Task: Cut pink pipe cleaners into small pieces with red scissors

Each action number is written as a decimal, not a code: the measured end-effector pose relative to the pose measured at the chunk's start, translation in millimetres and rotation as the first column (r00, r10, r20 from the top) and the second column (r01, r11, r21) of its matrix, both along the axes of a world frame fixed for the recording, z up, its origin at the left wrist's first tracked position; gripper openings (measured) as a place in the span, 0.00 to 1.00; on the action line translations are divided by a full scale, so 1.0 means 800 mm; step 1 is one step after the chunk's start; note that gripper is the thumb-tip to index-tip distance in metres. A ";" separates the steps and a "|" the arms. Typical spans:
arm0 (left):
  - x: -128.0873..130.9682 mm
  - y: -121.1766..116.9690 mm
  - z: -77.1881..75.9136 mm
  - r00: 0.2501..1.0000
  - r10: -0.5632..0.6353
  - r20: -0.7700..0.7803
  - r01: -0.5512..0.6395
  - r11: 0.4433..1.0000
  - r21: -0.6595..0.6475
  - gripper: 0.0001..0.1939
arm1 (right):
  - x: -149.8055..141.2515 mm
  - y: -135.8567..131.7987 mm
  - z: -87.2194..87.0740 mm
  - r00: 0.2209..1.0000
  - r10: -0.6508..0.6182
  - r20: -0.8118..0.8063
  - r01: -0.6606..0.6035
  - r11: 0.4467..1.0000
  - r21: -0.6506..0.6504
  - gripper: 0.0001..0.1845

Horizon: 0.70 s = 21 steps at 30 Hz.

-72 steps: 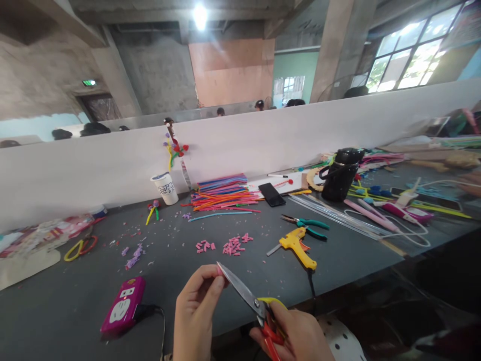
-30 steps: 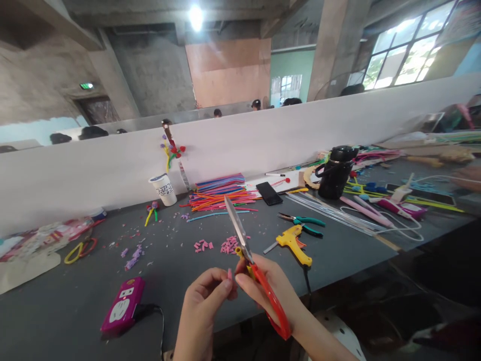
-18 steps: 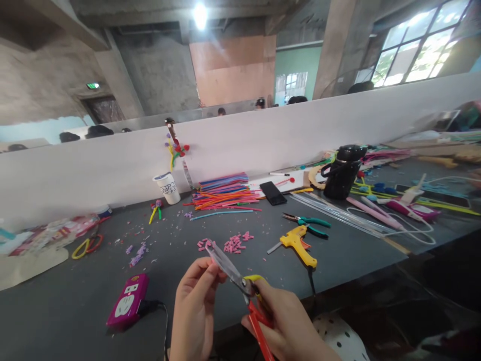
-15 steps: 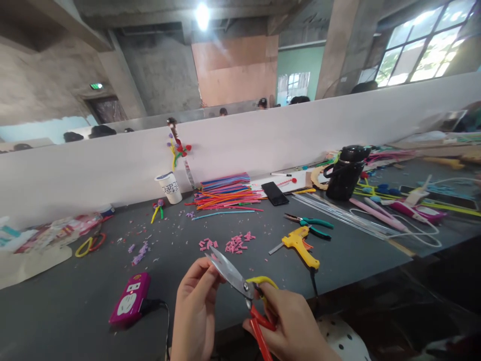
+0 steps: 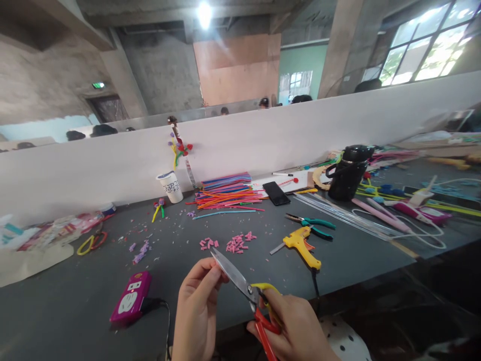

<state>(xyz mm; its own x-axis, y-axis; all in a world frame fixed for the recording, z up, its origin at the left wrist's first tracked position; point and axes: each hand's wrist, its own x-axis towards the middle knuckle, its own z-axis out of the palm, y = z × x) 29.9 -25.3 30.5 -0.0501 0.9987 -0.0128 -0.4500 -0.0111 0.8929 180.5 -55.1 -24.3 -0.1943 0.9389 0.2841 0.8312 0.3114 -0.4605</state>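
Observation:
My left hand [image 5: 200, 301] is closed in a pinch on a short piece of pink pipe cleaner, mostly hidden by the fingertips and the blades. In my right hand [image 5: 293, 321] are scissors [image 5: 233, 271] with red and yellow handles, the fingers wrapped through the loops. Their blades look nearly closed, the tips lying at my left fingertips. Just beyond them on the dark table [image 5: 188, 238] lie small cut pink pieces [image 5: 236, 243] in two loose heaps.
A yellow glue gun [image 5: 302, 247] and green-handled pliers [image 5: 311, 224] lie right, near a phone [image 5: 276, 193] and black flask [image 5: 347, 175]. Coloured pipe cleaners [image 5: 227, 194] and a paper cup [image 5: 171, 188] stand by the partition [image 5: 233, 145]. A magenta power block [image 5: 131, 300] and second scissors [image 5: 91, 242] are left.
A second ago the scissors pointed upward, away from the pink piece at my left fingertips. Since then my right hand has turned them so the blades reach those fingertips and close.

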 end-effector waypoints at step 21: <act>-0.003 0.001 -0.006 0.992 0.076 -0.098 -0.076 0.997 0.010 0.04 | 0.003 0.002 -0.004 0.992 -0.011 -0.126 0.000 0.996 -0.086 0.11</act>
